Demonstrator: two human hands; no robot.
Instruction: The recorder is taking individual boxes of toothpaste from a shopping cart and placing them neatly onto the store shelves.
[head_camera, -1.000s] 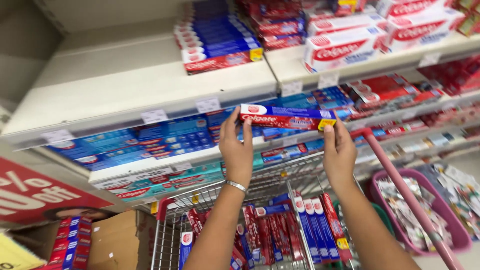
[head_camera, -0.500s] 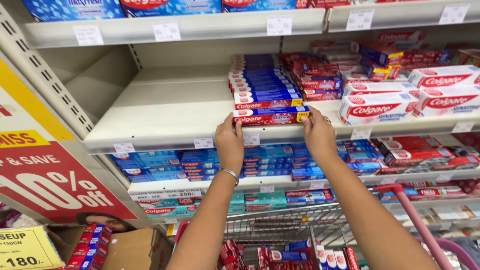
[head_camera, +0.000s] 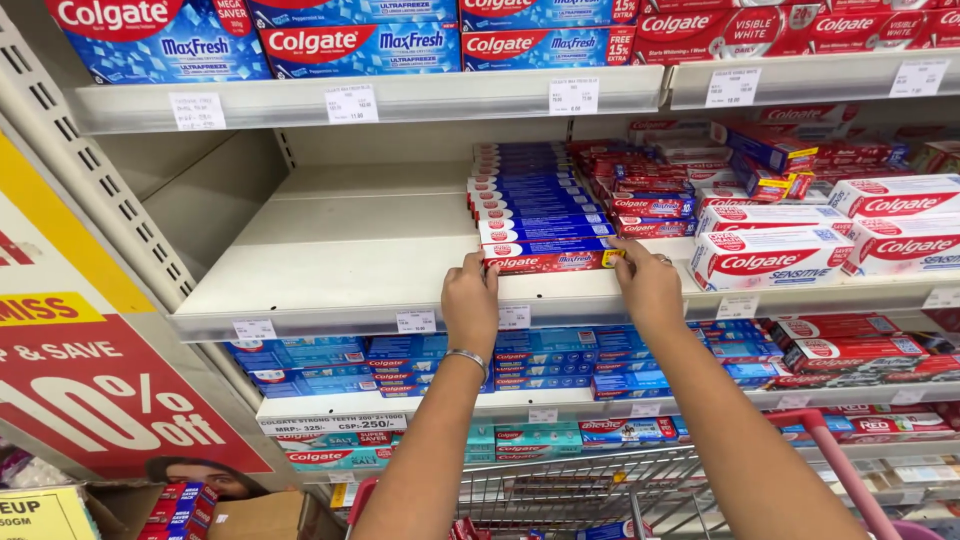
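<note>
Bright, even store light falls from above, with no hard glare. The shelf (head_camera: 350, 250) to the left of the fingers (head_camera: 478, 268) is evenly lit, and its back recess lies in soft shadow. The boxes just above the fingers are sharp. Straight lines bow toward the edges, and the forearms at the bottom look slightly soft.

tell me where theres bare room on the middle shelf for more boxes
The middle shelf is bare from its left wall to the blue-and-red box row, where both hands hold the front box. Right of that row, red and white boxes crowd it.
</note>
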